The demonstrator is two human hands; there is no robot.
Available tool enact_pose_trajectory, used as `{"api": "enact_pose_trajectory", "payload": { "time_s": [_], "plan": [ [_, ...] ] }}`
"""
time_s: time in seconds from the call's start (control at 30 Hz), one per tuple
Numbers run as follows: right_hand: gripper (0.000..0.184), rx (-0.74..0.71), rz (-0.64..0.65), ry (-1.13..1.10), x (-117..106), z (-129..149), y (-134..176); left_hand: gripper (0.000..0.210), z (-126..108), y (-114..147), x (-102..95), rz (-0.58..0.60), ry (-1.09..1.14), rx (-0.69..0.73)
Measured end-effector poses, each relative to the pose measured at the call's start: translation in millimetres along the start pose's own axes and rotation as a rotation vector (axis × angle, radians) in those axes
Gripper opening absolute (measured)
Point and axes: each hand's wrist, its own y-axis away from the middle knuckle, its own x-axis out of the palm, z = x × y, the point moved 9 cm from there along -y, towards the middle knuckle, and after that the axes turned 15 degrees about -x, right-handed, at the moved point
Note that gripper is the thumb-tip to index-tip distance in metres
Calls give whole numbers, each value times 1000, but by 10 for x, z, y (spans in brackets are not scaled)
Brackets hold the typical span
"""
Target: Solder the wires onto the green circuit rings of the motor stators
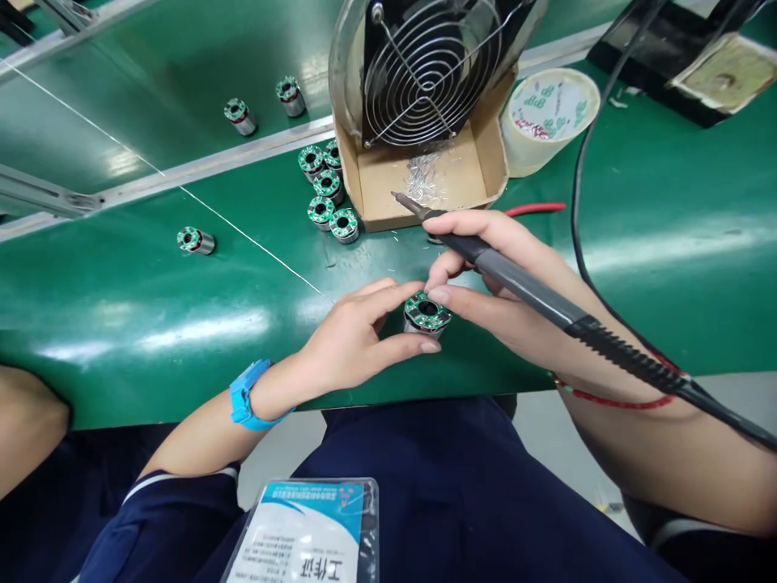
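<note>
Between the thumb and fingers of my left hand (358, 336) stands a small metal motor (426, 317) with a round green circuit board on top. My right hand (498, 283) holds a soldering iron (528, 287), its tip pointing up and left over the edge of a cardboard box (388, 202). The thumb and a lower finger of that hand also touch the rim of the motor's board. Whether they pinch something small there, I cannot make out. Thin metal clippings (425, 178) lie inside the box.
Several similar motors (328, 186) cluster left of the box; one motor (196, 240) lies farther left. A fan with a wire guard (425, 89) stands behind the box, a tape roll (549, 121) to its right. The iron's black cable (576, 202) crosses the right side.
</note>
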Motion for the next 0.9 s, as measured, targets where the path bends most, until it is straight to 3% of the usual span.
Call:
{"api": "enact_pose_trajectory", "payload": {
  "time_s": [0.27,0.43,0.57,0.67,0.73,0.77,0.83,0.9],
  "plan": [
    [34,-177,-6,114,20,147,-30,47,-34,25,-33,-42,-17,51],
    [35,-285,-94,156,14,88,40,43,59,-54,-14,-50,-60,-11],
    [61,-324,-177,392,14,70,155,31,98,-122,10,-85,-247,-105],
    [55,-308,-104,631,90,0,180,37,104,-172,-49,-54,-387,-127],
    [48,-259,-81,738,91,-107,165,38,148,-275,-295,-94,-388,-107],
    [46,-239,-70,767,89,-165,149,34,209,-367,-508,-157,-367,-103],
    [46,-229,-40,779,105,-264,111,20,449,-628,-1079,-366,-317,-133],
    [48,-263,-12,758,139,-311,77,18,855,-940,-1706,-611,-264,-256]
  ]
}}
